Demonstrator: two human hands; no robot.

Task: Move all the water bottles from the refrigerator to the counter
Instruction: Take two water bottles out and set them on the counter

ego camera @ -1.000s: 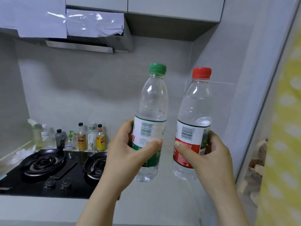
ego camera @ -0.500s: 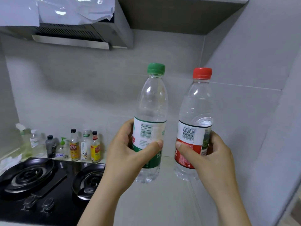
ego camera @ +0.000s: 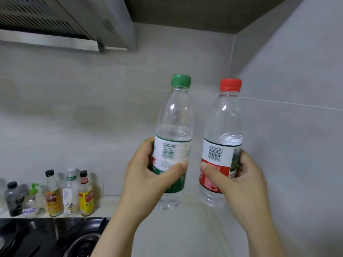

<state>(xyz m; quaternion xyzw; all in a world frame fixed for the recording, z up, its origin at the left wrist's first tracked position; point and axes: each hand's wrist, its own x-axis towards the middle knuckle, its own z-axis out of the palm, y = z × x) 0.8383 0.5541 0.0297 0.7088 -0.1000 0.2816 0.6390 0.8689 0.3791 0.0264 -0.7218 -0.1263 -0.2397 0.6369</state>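
My left hand (ego camera: 146,175) grips a clear water bottle with a green cap (ego camera: 174,117) around its white and green label. My right hand (ego camera: 239,180) grips a second clear bottle with a red cap (ego camera: 223,123) around its white and red label. Both bottles are upright, side by side and a little apart, held in the air above the pale counter (ego camera: 178,236) in the corner of the kitchen. The refrigerator is out of view.
A black gas stove (ego camera: 55,238) lies at the lower left. Several condiment bottles (ego camera: 68,193) stand in a row against the back wall. A range hood (ego camera: 65,21) hangs at the upper left. Grey tiled walls meet in a corner on the right.
The view has swung to the right and closer to the counter corner. The yellow dotted cloth at the right edge has left the frame. Both bottles stay held the same way.
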